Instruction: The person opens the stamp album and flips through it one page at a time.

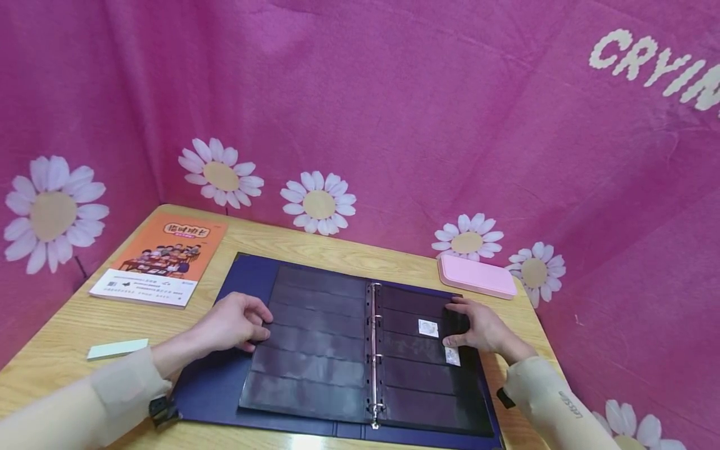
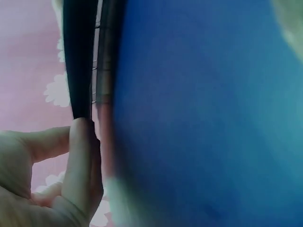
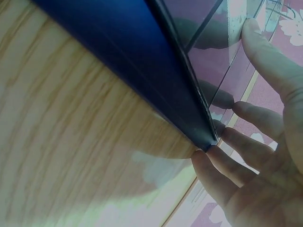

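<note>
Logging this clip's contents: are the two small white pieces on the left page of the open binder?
No, both small white pieces are on the right page, near the right hand.

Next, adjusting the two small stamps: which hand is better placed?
Probably the right hand: its thumb is beside the lower stamp, near the upper stamp. The left hand is across the binder rings, at the left page's outer edge.

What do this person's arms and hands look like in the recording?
Loose, cream-coloured long sleeves cover both arms: the left sleeve and the right sleeve, which carries small dark lettering too small to read surely. A black object shows below each wrist, left and right. The left hand and right hand wear no gloves.
</note>
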A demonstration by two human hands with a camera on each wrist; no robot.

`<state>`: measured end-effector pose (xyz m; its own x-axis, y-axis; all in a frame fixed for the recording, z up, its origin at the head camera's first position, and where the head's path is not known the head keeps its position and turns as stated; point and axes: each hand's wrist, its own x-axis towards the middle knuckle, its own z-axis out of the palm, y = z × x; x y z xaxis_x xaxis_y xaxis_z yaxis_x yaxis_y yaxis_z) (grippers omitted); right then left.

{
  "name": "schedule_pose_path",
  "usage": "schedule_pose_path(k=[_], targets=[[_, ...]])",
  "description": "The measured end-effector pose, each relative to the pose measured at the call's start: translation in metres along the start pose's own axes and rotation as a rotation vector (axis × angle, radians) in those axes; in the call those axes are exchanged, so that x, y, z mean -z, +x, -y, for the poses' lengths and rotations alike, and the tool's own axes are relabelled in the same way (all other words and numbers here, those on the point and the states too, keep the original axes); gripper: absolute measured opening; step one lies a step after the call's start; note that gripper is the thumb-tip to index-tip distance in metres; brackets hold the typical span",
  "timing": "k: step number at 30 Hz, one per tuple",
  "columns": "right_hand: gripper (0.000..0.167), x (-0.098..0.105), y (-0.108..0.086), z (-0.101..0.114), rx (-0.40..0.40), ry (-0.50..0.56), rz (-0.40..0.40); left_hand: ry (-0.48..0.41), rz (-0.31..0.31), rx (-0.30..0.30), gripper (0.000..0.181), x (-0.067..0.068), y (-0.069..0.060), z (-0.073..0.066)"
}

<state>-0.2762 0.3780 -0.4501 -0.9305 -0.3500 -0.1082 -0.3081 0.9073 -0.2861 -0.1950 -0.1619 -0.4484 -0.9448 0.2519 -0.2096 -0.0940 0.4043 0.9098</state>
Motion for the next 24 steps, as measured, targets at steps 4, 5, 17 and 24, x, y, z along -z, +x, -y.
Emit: schedule_pose_path(k=[4, 5, 17, 24], targets=[[0.087, -0.001, 0.000, -0.001, 0.005, -0.013, -0.004, 0.052, 0.000, 0.016, 0.023, -0.004, 0.001, 0.002], [0.087, -0.002, 0.000, -0.001, 0.003, -0.016, -0.003, 0.066, 0.000, 0.016, 0.023, -0.005, 0.001, 0.002], [0.078, 0.008, 0.016, 0.000, 0.033, -0.058, 0.009, 0.765, -0.093, -0.221, 0.042, -0.013, 0.009, -0.029], [0.079, 0.013, 0.024, -0.001, 0.033, -0.085, 0.021, 0.848, 0.223, -0.332, 0.102, -0.055, 0.043, -0.055]])
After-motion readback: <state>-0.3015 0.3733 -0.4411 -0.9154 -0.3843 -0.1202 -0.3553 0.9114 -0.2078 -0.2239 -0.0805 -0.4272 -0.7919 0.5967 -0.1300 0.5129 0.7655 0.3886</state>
